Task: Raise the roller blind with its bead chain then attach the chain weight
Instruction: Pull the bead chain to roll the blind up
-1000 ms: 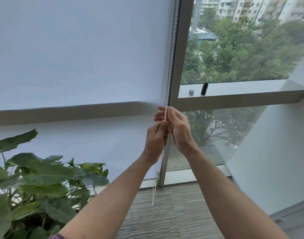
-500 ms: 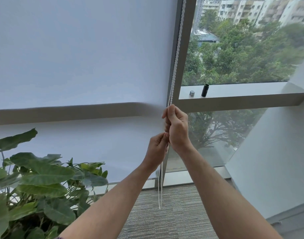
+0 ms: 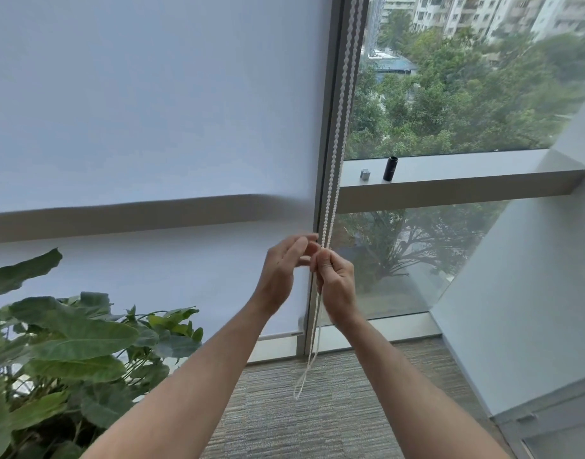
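Head view: right hand (image 3: 336, 279) clamped on bead chain (image 3: 339, 127), left hand (image 3: 281, 276) loose-fingered just beside.

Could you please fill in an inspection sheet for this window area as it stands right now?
Surface: grey window ledge right of the frame; striped grey carpet below.
Job's things: white fabric roller blind reaches almost to the floor; white bead chain hangs along the frame, its loop dangling free; black cylinder and small silver cap stand apart on the ledge.
Clutter: nothing seen.
Grippers: right hand pinches the chain; left hand is open beside it.
Cables: nothing seen besides the chain.
Surroundings: broad-leaved green plant at left; trees and buildings outside.
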A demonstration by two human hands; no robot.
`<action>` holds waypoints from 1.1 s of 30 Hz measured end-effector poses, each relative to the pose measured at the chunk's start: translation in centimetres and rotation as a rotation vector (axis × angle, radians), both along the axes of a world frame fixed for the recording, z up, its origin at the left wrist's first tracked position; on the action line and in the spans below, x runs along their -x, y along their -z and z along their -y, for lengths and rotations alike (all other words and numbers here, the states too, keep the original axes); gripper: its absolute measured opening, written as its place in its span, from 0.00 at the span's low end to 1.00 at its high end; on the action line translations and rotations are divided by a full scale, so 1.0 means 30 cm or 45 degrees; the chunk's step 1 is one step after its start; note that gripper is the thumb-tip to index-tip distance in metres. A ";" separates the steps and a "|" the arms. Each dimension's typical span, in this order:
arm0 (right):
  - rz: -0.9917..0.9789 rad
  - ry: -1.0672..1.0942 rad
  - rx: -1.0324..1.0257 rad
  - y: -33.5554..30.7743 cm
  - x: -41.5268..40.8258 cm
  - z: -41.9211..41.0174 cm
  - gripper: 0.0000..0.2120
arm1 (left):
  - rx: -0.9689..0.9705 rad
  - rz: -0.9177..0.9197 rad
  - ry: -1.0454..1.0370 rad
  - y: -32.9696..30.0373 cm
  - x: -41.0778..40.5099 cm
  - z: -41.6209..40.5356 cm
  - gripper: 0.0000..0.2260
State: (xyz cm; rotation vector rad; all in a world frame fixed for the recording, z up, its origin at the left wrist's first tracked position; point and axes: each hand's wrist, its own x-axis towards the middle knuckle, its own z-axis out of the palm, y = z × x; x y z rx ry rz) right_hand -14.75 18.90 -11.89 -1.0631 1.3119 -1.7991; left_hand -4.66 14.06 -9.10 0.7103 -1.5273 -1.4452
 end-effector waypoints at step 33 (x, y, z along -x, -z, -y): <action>0.101 -0.368 0.264 -0.410 0.051 0.054 0.18 | 0.004 -0.040 -0.087 0.002 0.087 -0.105 0.21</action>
